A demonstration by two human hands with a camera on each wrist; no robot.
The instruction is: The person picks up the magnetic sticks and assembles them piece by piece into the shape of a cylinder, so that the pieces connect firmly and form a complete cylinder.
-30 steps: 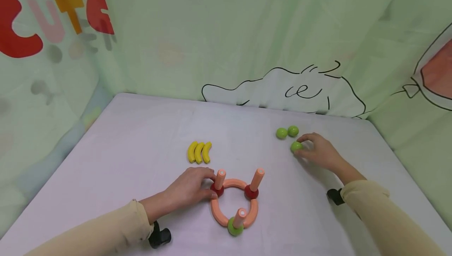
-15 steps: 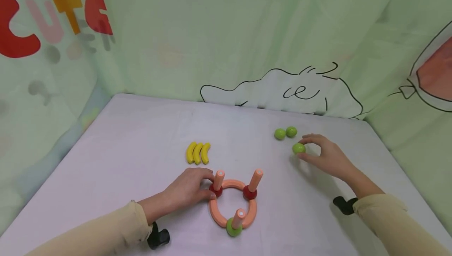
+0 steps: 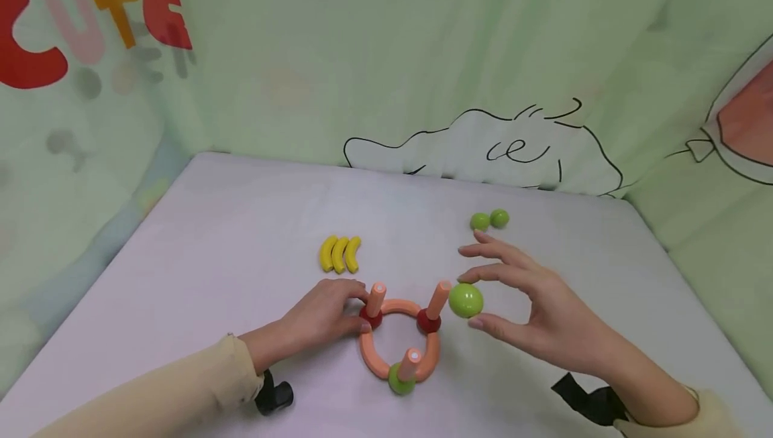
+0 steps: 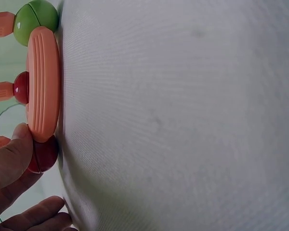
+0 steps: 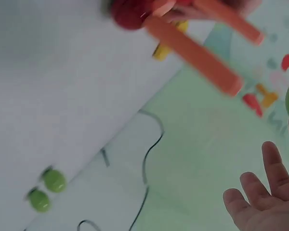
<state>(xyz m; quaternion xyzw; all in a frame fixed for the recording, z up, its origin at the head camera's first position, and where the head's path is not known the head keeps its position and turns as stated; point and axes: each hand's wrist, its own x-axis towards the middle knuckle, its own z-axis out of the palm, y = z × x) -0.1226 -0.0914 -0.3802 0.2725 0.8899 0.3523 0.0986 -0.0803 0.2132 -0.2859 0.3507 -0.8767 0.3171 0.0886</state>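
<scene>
Green ball point(image 3: 466, 300) sits pinched in your right hand point(image 3: 546, 310).
Your left hand point(image 3: 323, 312) grips a red ball point(image 3: 376, 320); assembly seems in hand, calling for steady placing.

The ring point(image 3: 371, 357) is set on the worktop point(image 3: 253, 216) between the left hand point(image 3: 323, 314) and the ball point(image 3: 466, 300) held in the right hand point(image 3: 552, 320), with the bananas point(image 3: 340, 254) placed behind it at left and two loose balls point(image 3: 499, 218) farther back at right.
</scene>
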